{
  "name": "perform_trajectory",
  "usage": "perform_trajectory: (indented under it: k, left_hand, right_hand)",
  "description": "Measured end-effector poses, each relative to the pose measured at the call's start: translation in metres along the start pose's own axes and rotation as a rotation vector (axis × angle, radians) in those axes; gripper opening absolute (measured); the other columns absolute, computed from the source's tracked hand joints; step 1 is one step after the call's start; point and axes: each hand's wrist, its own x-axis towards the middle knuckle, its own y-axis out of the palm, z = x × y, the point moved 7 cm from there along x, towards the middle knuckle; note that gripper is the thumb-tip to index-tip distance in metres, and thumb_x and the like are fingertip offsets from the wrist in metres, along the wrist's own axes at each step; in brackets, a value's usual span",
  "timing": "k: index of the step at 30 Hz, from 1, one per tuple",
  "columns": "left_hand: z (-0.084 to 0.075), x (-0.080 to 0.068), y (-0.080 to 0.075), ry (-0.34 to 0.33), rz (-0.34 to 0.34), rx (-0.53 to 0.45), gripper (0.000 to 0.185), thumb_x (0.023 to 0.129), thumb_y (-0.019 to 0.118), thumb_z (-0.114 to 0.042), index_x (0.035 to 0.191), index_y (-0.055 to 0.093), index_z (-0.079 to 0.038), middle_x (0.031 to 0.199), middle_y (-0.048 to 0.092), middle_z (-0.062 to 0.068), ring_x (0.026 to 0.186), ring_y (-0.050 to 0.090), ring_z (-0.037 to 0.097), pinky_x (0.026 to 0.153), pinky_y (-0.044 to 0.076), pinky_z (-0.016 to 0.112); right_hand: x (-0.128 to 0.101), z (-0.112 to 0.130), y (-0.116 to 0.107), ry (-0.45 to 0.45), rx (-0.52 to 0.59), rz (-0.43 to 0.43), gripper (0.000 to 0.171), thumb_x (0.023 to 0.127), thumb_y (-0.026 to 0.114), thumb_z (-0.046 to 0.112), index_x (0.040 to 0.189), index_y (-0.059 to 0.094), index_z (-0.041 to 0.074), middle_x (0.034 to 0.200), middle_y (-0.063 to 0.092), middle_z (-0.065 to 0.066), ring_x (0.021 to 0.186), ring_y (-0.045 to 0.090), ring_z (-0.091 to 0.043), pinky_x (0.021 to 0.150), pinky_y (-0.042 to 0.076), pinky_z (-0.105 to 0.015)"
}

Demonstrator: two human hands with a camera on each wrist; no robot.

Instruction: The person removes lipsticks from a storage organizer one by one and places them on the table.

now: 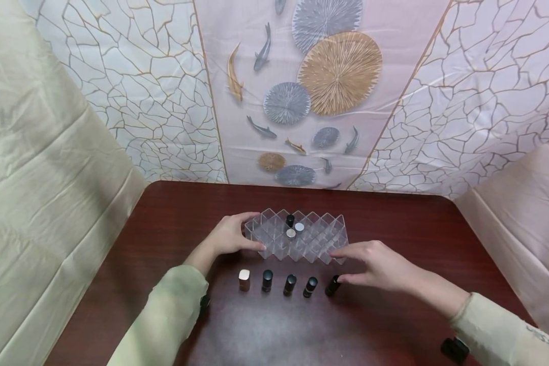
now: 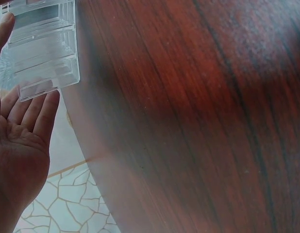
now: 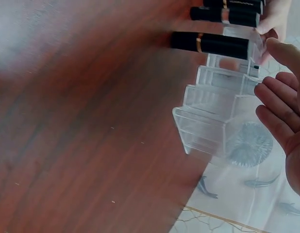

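A clear plastic lipstick organizer point(image 1: 317, 249) with diamond-shaped cells stands on the table. My left hand point(image 1: 229, 237) grips its left end, thumb at the front and fingers behind. In the left wrist view, fingertips point(image 2: 52, 99) lie against the organizer's end. Three tubes stand in the cells: a black lipstick point(image 1: 290, 220) and two with pale round tops point(image 1: 299, 227). My right hand point(image 1: 375, 264) is spread at the front right corner, its thumb beside the rightmost black lipstick point(image 1: 332, 286). That lipstick point(image 3: 213, 44) has a gold band, and the right fingers extend loosely past it.
A row of upright tubes stands before the organizer: a gold-topped lipstick point(image 1: 244, 280) at the left, then several black lipsticks point(image 1: 267, 280). The dark red wooden table point(image 1: 274, 330) ends at a patterned cloth backdrop point(image 1: 174, 101). Pale cloth point(image 1: 41, 203) hangs at the sides.
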Motion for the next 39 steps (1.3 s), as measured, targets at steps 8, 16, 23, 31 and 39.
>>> perform_trajectory:
  k: [8, 16, 23, 31, 39]
  left_hand:
    - [0.000, -0.002, 0.000, -0.010, 0.014, -0.005, 0.095, 0.073, 0.098, -0.046, 0.153, 0.059, -0.012, 0.128, 0.074, 0.009, 0.108, 0.067, 0.024, 0.100, 0.054, 0.045]
    - [-0.001, -0.003, -0.001, -0.021, 0.018, -0.007, 0.095, 0.073, 0.098, -0.046, 0.153, 0.059, -0.013, 0.131, 0.073, 0.009, 0.111, 0.066, 0.024, 0.101, 0.054, 0.046]
    - [0.000, -0.002, 0.000, -0.020, 0.019, -0.017, 0.094, 0.073, 0.098, -0.046, 0.152, 0.060, -0.013, 0.131, 0.073, 0.009, 0.110, 0.067, 0.023, 0.101, 0.054, 0.046]
    - [0.000, 0.000, 0.001, -0.018, 0.023, -0.014, 0.094, 0.072, 0.098, -0.046, 0.152, 0.060, -0.014, 0.131, 0.073, 0.008, 0.110, 0.066, 0.022, 0.100, 0.055, 0.044]
    - [-0.001, 0.000, -0.003, -0.007, 0.019, 0.005, 0.095, 0.072, 0.098, -0.048, 0.152, 0.060, -0.014, 0.130, 0.074, 0.007, 0.110, 0.067, 0.021, 0.100, 0.055, 0.044]
  right_hand:
    - [0.022, -0.009, -0.008, 0.035, 0.002, 0.004, 0.047, 0.081, 0.094, 0.016, 0.125, 0.078, 0.008, 0.113, 0.081, -0.003, 0.102, 0.078, -0.018, 0.084, 0.064, -0.040]
    - [0.049, -0.019, -0.012, 0.016, 0.029, -0.012, 0.045, 0.081, 0.094, 0.019, 0.122, 0.080, 0.007, 0.112, 0.081, -0.005, 0.078, 0.069, -0.003, 0.074, 0.061, -0.034]
    - [0.072, -0.030, -0.007, 0.001, 0.030, 0.001, 0.045, 0.084, 0.093, 0.024, 0.123, 0.080, 0.008, 0.116, 0.080, -0.005, 0.104, 0.078, -0.020, 0.085, 0.063, -0.040]
    - [0.091, -0.047, 0.000, 0.067, 0.057, 0.055, 0.052, 0.086, 0.092, 0.027, 0.131, 0.076, 0.005, 0.123, 0.078, -0.009, 0.107, 0.077, -0.024, 0.084, 0.062, -0.042]
    - [0.106, -0.061, 0.009, 0.160, 0.085, 0.090, 0.057, 0.088, 0.090, 0.030, 0.136, 0.073, 0.006, 0.132, 0.075, -0.010, 0.114, 0.075, -0.025, 0.091, 0.061, -0.042]
